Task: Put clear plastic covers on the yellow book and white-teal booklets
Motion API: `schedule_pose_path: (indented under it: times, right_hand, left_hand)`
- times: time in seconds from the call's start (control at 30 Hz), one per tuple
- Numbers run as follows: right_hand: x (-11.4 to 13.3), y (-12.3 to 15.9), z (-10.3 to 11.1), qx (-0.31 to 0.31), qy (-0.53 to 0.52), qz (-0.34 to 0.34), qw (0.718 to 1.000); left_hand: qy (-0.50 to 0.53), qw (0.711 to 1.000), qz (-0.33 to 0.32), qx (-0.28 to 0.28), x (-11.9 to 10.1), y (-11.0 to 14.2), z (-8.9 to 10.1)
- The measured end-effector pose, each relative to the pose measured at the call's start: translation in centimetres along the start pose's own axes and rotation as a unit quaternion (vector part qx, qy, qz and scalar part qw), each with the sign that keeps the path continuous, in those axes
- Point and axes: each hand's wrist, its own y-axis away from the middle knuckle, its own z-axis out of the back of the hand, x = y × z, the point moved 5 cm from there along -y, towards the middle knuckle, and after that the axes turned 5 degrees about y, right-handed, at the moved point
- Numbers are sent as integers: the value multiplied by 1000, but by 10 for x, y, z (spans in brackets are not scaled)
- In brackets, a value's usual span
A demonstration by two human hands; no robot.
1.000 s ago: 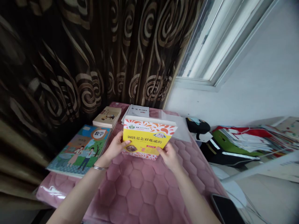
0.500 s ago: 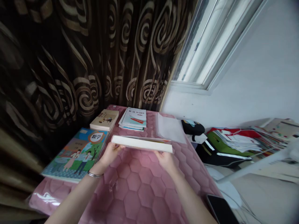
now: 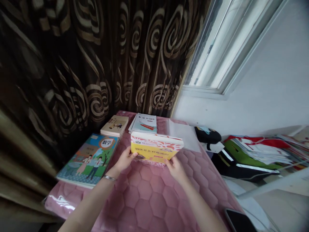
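Note:
A thick book point(image 3: 154, 150) with a yellow, white and pink cover is held up over the middle of the table, its cover turned toward me and white page edges on top. My left hand point(image 3: 126, 158) grips its left side, thumb on the cover. On its right lower corner my right hand point(image 3: 174, 166) is closed, thumb in front. Behind the book lies a stack of thin booklets point(image 3: 145, 123) with a pale blue cover. Left of it are small beige books point(image 3: 115, 125) and a large colourful textbook point(image 3: 89, 160).
A pink quilted table cover point(image 3: 149, 199) lies under clear plastic. White paper point(image 3: 184, 133) rests at the back right. A black phone point(image 3: 238, 220) lies near the right edge. Beyond are a black pouch point(image 3: 207, 133) and piled papers point(image 3: 263, 151). A dark curtain point(image 3: 135, 64) hangs behind.
Both hands have tilted the book, so its yellow cover now shows where mainly the page edges faced me. The whole view has shifted slightly.

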Motion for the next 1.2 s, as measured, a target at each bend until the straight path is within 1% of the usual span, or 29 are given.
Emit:
schedule_pose_path:
  times: [0.07,0.13,0.23,0.33,0.4,0.47,0.53,0.6,0.7,0.77,0.87,0.93,1.0,1.07,1.13,1.2]
  right_hand:
    - [1,0,1,-5,-16,18,1000]
    - [7,0,5,-10,-22,26,999]
    - [30,2,10,1,-41,37,998]
    - [63,12,6,30,-69,36,996]
    - [84,21,-4,47,-90,24,995]
    - [102,33,-21,66,-122,4,990]
    - [115,45,-43,91,-157,-17,983]
    - [126,56,-66,112,-181,-30,977]
    - [145,66,-99,138,-204,-34,969]
    - [160,66,-120,156,-212,-27,964]
    - [183,58,-150,173,-196,-7,965]
    - [195,51,-171,180,-171,5,969]
    - [203,43,-191,186,-144,10,972]
    - [206,37,-210,193,-119,9,974]
    - [205,33,-223,198,-95,3,975]
    - [202,32,-231,202,-79,-2,976]
  left_hand:
    - [-30,999,-5,-15,1,0,0]
    - [-54,998,-19,-25,-5,0,0]
    - [-85,996,-25,-29,-21,-1,5]
    - [-148,986,3,-70,-38,0,23]
    - [-181,978,26,-98,-45,6,41]
    - [-202,972,59,-108,-47,16,61]
    - [-230,961,100,-112,-46,30,83]
    - [-273,945,133,-122,-46,45,108]
    - [-344,917,152,-132,-54,63,145]
    - [-405,890,156,-138,-63,70,168]
    - [-495,836,173,-164,-75,74,201]
    - [-521,813,187,-182,-78,73,221]
    - [-531,803,191,-194,-77,71,237]
    - [-541,795,188,-201,-72,69,250]
    - [-549,790,181,-203,-66,67,258]
    - [-557,787,173,-203,-59,66,262]
